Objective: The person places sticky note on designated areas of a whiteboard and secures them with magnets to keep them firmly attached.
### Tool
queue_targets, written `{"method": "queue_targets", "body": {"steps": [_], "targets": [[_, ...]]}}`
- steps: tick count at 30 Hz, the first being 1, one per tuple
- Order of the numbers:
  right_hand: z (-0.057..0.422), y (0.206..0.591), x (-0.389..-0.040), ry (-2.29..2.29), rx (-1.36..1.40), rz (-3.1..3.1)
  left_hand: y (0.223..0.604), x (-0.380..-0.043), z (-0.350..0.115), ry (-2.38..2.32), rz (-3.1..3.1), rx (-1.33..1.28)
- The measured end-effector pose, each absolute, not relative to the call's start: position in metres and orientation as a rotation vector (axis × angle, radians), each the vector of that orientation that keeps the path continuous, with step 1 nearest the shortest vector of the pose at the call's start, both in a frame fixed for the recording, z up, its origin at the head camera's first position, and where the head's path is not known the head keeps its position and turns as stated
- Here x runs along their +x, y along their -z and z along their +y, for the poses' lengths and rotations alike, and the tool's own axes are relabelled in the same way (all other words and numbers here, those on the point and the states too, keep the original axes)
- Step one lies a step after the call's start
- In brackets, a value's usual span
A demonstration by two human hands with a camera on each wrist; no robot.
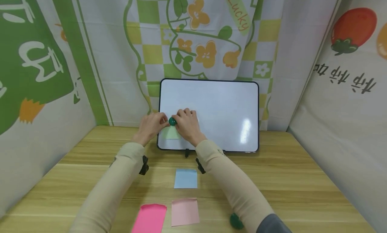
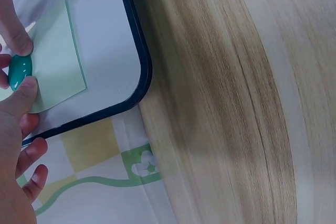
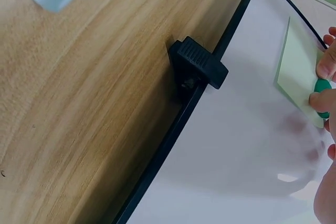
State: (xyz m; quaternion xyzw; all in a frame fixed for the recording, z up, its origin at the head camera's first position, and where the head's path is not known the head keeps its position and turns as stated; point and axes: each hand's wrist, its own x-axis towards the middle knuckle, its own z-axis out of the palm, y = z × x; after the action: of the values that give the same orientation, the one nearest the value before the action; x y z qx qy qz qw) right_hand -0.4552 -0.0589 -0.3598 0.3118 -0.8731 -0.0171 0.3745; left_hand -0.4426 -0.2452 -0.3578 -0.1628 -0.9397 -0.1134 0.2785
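A round green magnet (image 1: pixel 172 121) sits at the top of a pale green sticky note (image 1: pixel 172 133) on the lower left part of the whiteboard (image 1: pixel 217 112). My left hand (image 1: pixel 151 126) pinches the magnet from its left side, thumb tip overlapping the note in the left wrist view. From the other side my right hand (image 1: pixel 188 125) grips the same magnet, its thumb on the magnet (image 3: pixel 321 88) in the right wrist view. Below the magnet the note's lower part shows flat against the board.
Two black feet, one a stand clip (image 3: pixel 198 62), hold the board upright on the wooden table (image 1: pixel 302 179). Nearer lie a blue sticky note (image 1: pixel 185 178), a light pink one (image 1: pixel 185 212) and a bright pink one (image 1: pixel 150 218). Another green magnet (image 1: pixel 236 221) lies beside my right forearm.
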Motion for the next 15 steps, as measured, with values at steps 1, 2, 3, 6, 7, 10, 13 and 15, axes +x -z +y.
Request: {"method": "queue_targets", "body": {"steps": [1, 2, 3, 6, 7, 10, 13, 15], "targets": [[-0.0587, 0.3596, -0.4552, 0.043, 0.800, -2.237, 0.3578, -0.4424, -0.2454, 0.302, -2.517, -0.443], [-0.0585, 0.3593, -0.4552, 0.040, 0.803, -2.241, 0.3578, -0.4421, -0.2455, 0.300, -2.514, -0.448], [-0.0583, 0.3590, -0.4553, 0.034, 0.807, -2.246, 0.3577, -0.4417, -0.2455, 0.297, -2.511, -0.454], [-0.0578, 0.3576, -0.4556, 0.020, 0.826, -2.262, 0.3575, -0.4405, -0.2463, 0.286, -2.499, -0.471], [-0.0576, 0.3570, -0.4556, 0.020, 0.831, -2.270, 0.3572, -0.4400, -0.2465, 0.282, -2.497, -0.474], [-0.0564, 0.3555, -0.4549, 0.027, 0.840, -2.297, 0.3565, -0.4386, -0.2470, 0.275, -2.494, -0.484], [-0.0545, 0.3544, -0.4537, 0.033, 0.841, -2.320, 0.3562, -0.4364, -0.2477, 0.288, -2.485, -0.496], [-0.0531, 0.3537, -0.4527, 0.038, 0.841, -2.334, 0.3565, -0.4346, -0.2482, 0.297, -2.470, -0.506]]}}
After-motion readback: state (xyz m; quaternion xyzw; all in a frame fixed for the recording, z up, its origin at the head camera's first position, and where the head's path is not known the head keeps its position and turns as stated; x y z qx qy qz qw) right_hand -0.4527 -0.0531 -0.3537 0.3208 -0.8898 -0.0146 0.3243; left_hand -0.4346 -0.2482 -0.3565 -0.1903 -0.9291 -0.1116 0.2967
